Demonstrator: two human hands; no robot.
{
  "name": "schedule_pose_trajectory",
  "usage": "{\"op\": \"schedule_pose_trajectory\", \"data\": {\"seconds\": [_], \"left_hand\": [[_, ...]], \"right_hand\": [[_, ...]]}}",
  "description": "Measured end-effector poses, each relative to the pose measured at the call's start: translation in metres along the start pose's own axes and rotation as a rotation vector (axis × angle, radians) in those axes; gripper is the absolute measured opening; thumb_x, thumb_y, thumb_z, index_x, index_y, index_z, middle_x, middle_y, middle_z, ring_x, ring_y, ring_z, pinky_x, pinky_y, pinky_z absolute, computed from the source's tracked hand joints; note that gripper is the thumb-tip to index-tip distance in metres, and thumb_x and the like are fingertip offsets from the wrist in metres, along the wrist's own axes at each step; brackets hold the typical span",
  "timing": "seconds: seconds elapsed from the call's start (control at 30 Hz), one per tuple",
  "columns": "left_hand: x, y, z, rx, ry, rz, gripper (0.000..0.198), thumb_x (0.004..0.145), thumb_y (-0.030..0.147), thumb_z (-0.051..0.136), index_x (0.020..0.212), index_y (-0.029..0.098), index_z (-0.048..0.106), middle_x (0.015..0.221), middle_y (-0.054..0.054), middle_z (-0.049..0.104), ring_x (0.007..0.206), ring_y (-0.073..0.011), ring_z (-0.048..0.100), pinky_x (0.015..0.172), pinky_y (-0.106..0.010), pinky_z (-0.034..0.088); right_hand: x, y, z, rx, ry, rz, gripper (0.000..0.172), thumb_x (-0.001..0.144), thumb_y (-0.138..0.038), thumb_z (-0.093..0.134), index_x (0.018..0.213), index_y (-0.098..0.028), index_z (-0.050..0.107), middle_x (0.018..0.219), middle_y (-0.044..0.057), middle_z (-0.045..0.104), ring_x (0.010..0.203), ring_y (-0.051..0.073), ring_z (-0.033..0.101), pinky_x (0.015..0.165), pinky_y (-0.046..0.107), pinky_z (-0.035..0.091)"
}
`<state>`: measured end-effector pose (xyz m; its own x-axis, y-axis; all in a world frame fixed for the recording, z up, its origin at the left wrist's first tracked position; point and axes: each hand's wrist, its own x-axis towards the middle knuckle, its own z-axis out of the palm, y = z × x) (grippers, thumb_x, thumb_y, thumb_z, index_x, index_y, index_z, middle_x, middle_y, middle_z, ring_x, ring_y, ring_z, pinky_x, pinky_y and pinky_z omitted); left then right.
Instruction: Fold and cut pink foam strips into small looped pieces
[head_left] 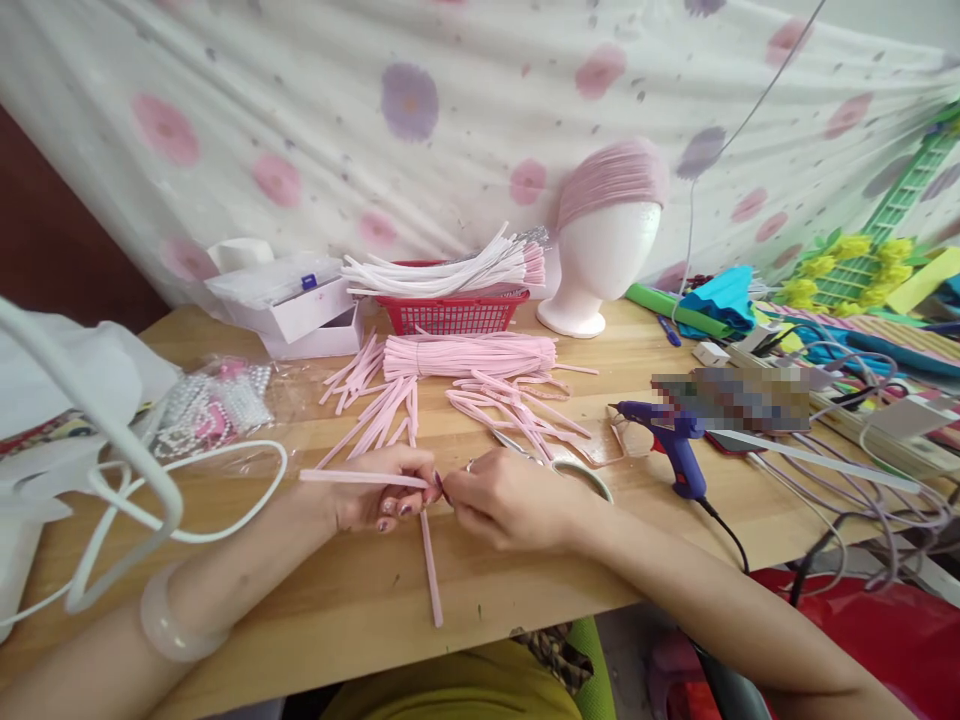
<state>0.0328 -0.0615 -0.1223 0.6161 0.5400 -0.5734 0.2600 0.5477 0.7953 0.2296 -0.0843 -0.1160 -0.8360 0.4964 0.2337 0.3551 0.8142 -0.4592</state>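
1. The left hand (379,495) has its fingers closed on a pink strip (352,478) that lies level and points to 9 o'clock. The right hand (510,500) has its fingers pinched together on that strip's inner end. From there a second strip (433,570) runs toward 6 o'clock.
2. The work looks best served by a tight pinch right at the joint. The left hand should only steady, so the two strips stay square.
3. The second strip's tip lies close to the front edge of the desk (525,590), so it could slip over.
4. The scissors (551,462) sit just beyond the right hand at 1 o'clock. The glue gun (671,445) stands at 3 o'clock, with its lead trailing off the front edge. A wide right elbow could catch either.
5. A white cord (171,500) loops at 9 o'clock beside the left forearm and may snag it.
6. There is bare wood between the hands and the loose strips (390,400) at 12 o'clock, and more at 5 o'clock.
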Motion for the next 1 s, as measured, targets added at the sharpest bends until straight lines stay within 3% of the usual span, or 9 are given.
{"op": "schedule_pose_trajectory", "data": {"seconds": [0.1, 0.2, 0.27, 0.4, 0.47, 0.53, 0.6, 0.77, 1.0], "left_hand": [[0.003, 0.001, -0.002, -0.014, 0.022, -0.010, 0.018, 0.064, 0.030, 0.055, 0.052, 0.017, 0.054, 0.034, 0.006, 0.038, 0.028, -0.0049, 0.022, 0.028, -0.018, 0.023], [-0.003, 0.005, 0.002, 0.126, 0.106, 0.210, 0.022, 0.076, 0.037, 0.055, 0.066, 0.017, 0.058, 0.049, 0.002, 0.055, 0.037, -0.0089, 0.045, 0.039, -0.021, 0.041], [-0.009, 0.008, 0.001, 0.329, 0.328, 0.530, 0.023, 0.086, 0.038, 0.050, 0.081, 0.018, 0.061, 0.066, -0.001, 0.064, 0.053, -0.0137, 0.059, 0.053, -0.026, 0.050], [-0.022, 0.009, -0.007, 0.760, 1.017, 1.371, 0.025, 0.090, 0.029, 0.046, 0.111, 0.021, 0.056, 0.097, -0.007, 0.065, 0.089, -0.0214, 0.063, 0.081, -0.039, 0.050], [-0.023, 0.005, -0.007, 1.217, 1.111, 1.632, 0.026, 0.088, 0.028, 0.050, 0.111, 0.023, 0.059, 0.103, -0.007, 0.066, 0.097, -0.0225, 0.060, 0.095, -0.043, 0.041], [-0.019, -0.001, -0.003, 1.682, 1.046, 1.657, 0.023, 0.088, 0.026, 0.052, 0.108, 0.026, 0.064, 0.105, -0.004, 0.068, 0.098, -0.0200, 0.058, 0.108, -0.043, 0.024], [-0.013, -0.006, 0.002, 1.880, 1.060, 1.586, 0.022, 0.088, 0.024, 0.057, 0.108, 0.026, 0.066, 0.110, -0.003, 0.070, 0.103, -0.0196, 0.055, 0.112, -0.044, 0.013], [-0.002, -0.012, 0.005, 1.855, 1.127, 1.549, 0.012, 0.089, 0.021, 0.059, 0.095, 0.026, 0.069, 0.106, -0.001, 0.072, 0.105, -0.0193, 0.052, 0.113, -0.047, 0.008], [-0.005, -0.012, -0.002, 1.933, 0.975, 1.685, 0.020, 0.087, 0.013, 0.054, 0.076, 0.024, 0.066, 0.090, 0.003, 0.073, 0.090, -0.0154, 0.055, 0.111, -0.047, 0.010]], "right_hand": [[0.000, 0.001, 0.001, -0.023, 0.059, 0.053, 0.016, 0.084, -0.015, 0.042, 0.071, -0.017, 0.050, 0.056, -0.001, 0.044, 0.049, 0.010, 0.033, 0.051, 0.025, 0.031], [0.002, 0.008, -0.001, 0.501, 0.086, 0.275, 0.016, 0.084, -0.019, 0.042, 0.074, -0.016, 0.054, 0.051, -0.004, 0.045, 0.046, 0.009, 0.039, 0.049, 0.021, 0.040], [0.004, 0.013, -0.002, 0.946, 0.073, 0.400, 0.019, 0.083, -0.023, 0.043, 0.074, -0.014, 0.057, 0.044, -0.007, 0.042, 0.039, 0.008, 0.037, 0.044, 0.021, 0.046], [0.006, 0.019, -0.001, 1.456, 0.054, 0.516, 0.017, 0.077, -0.023, 0.051, 0.071, -0.011, 0.061, 0.037, -0.009, 0.038, 0.033, 0.006, 0.026, 0.038, 0.019, 0.050], [0.005, 0.021, 0.000, 1.661, 0.013, 0.536, 0.014, 0.075, -0.019, 0.051, 0.072, -0.010, 0.061, 0.038, -0.009, 0.036, 0.033, 0.005, 0.022, 0.037, 0.016, 0.049], [0.004, 0.025, 0.001, 1.866, -0.034, 0.519, 0.013, 0.075, -0.016, 0.049, 0.071, -0.010, 0.060, 0.039, -0.010, 0.035, 0.032, 0.004, 0.018, 0.037, 0.012, 0.046], [0.003, 0.030, 0.003, 2.029, -0.114, 0.477, 0.015, 0.078, -0.015, 0.046, 0.069, -0.011, 0.057, 0.040, -0.009, 0.036, 0.031, 0.003, 0.016, 0.036, 0.010, 0.044], [0.001, 0.035, 0.009, 2.223, -0.363, 0.362, 0.019, 0.085, -0.016, 0.038, 0.069, -0.015, 0.049, 0.042, -0.007, 0.041, 0.028, 0.004, 0.017, 0.038, 0.014, 0.045], [0.002, 0.026, 0.013, 2.242, -0.422, 0.400, 0.018, 0.083, -0.017, 0.044, 0.065, -0.017, 0.042, 0.044, -0.008, 0.037, 0.032, 0.004, 0.019, 0.037, 0.012, 0.040]]}}
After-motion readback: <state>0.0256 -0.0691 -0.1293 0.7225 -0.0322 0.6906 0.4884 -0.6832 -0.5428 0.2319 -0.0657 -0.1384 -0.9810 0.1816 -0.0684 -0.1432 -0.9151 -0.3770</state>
